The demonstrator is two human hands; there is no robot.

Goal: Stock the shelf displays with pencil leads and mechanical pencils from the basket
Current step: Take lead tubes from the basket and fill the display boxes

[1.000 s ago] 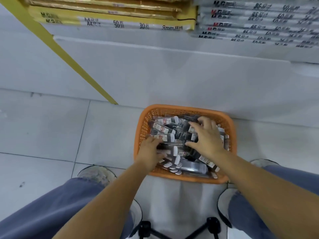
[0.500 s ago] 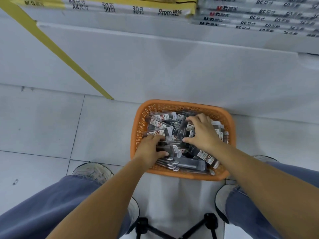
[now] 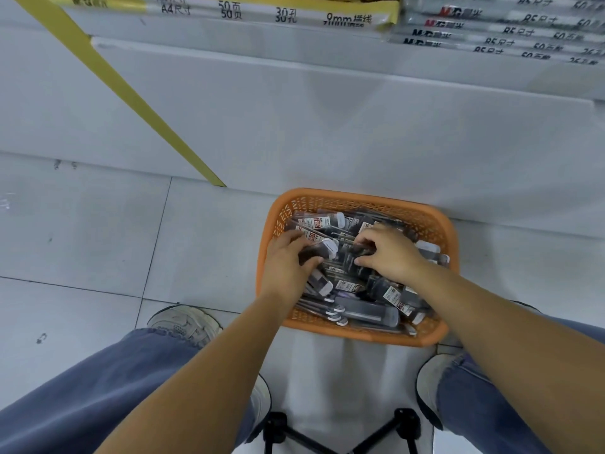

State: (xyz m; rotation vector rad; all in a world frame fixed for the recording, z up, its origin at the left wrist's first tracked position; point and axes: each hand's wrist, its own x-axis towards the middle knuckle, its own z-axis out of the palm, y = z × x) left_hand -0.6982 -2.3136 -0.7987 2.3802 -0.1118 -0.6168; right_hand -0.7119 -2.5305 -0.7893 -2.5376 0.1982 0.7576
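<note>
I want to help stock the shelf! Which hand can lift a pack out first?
Probably the left hand: its fingers already curl around a dark pack atop the pile in the orange basket. The right hand is only digging.

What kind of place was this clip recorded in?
Most likely a stationery shop aisle. Packaged notebooks labelled A4 and B5 lie stacked on a white shelf, and an orange basket of pencil-lead packs sits on the tiled floor.

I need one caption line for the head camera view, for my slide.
Both hands, left hand and right hand, dig into packs in orange basket.
</note>
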